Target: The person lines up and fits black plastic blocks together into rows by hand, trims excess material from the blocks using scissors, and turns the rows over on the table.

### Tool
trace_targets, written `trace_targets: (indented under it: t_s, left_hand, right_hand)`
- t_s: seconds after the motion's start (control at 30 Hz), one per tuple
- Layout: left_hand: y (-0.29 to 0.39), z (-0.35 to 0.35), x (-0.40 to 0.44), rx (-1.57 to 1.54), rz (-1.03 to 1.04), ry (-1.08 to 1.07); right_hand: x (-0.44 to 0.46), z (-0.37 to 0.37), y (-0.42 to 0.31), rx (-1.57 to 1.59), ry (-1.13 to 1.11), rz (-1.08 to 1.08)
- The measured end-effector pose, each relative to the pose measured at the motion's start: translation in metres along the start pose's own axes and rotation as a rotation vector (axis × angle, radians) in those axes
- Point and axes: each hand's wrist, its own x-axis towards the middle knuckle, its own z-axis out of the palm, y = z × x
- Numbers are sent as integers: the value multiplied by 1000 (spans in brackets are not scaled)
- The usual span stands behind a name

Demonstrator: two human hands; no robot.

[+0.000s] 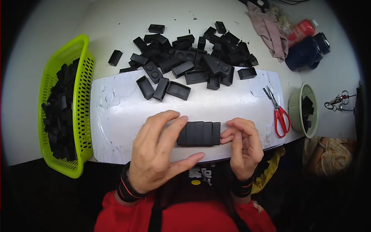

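Several black rectangular pieces stand side by side in a row (199,133) on the white board (216,104), near its front edge. My left hand (156,149) is at the left end of the row, its fingers and thumb spread apart and bent around that end. At the right end is my right hand (243,146), with its fingers curled and the fingertips against or very close to the last piece. Whether that hand grips anything is hidden. Beyond the row lies a loose heap of black pieces (185,56), some showing open hollow sides and others round bumps.
A green basket (85,104) of black pieces stands at the left. To the right are red-handled scissors (281,120), a pale basket (295,112) with black pieces, a pink cloth (266,29), a dark blue flask (303,53) and a red bottle (301,31).
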Motion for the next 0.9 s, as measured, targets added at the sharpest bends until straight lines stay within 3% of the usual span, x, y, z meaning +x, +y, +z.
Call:
trace_targets:
  t_s: [0.13,0.23,0.33,0.43,0.57,0.63,0.77,0.9]
  left_hand:
    - [10,38,11,327,139,-117]
    - [6,48,7,236,131,-43]
    - [3,2,0,257,110,158]
    - [-9,-65,-17,515,37,391]
    - [-25,-108,-47,680,36,416]
    - [-21,-117,-58,732,26,330]
    - [-14,-128,-66,762,9,302]
    - [-22,-151,-69,841,13,353]
  right_hand:
    - [3,2,-1,97,59,48]
    - [0,-3,4,64,61,23]
    - [-2,-4,2,26,39,21]
    - [-1,-4,2,-6,-4,-4]
    - [2,-7,0,-12,-51,18]
    - [6,-12,0,-1,-88,44]
    - [25,-16,-16,9,-179,218]
    - [75,-10,-20,-324,-189,-210]
